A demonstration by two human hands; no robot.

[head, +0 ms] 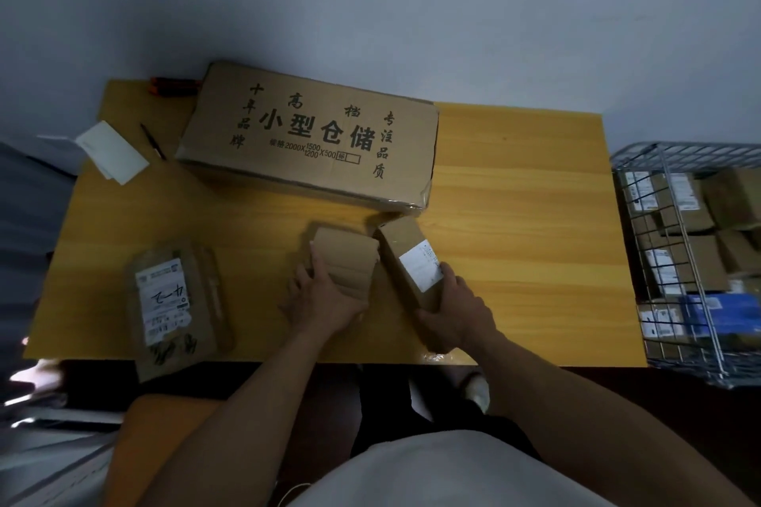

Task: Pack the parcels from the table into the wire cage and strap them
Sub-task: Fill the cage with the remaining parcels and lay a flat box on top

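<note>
1. Presently both hands are on parcels near the middle of the yellow table [514, 218]. The left hand [325, 296] holds the near end of the small plain box [350, 255], fingers over the top and thumb at its left side. The right hand [457, 313] is wrapped round the near end of the long labelled carton [405, 255].
2. The two boxes lie just beside each other; whether their edges touch, cannot tell. The wire cage [675, 161] stands at the table's right end, already holding many parcels.
3. Handling, judged: both are corrugated card, stiff and matt, so palms should get good friction. Each fits one hand, so they are probably light; the contents are unknown.
4. The long carton, held at one end, will lever downward. A grip across its short width nearer the middle would be steadier. Avoid the white label, which is likely slicker.
5. Not yet packed: the flat labelled parcel [173, 300] overhangs the near edge at left and could be knocked off.
6. The large printed carton [309, 140] looks like a two-hand lift, taken at opposite ends. Its right corner appears crumpled and taped, so support it from beneath.
</note>
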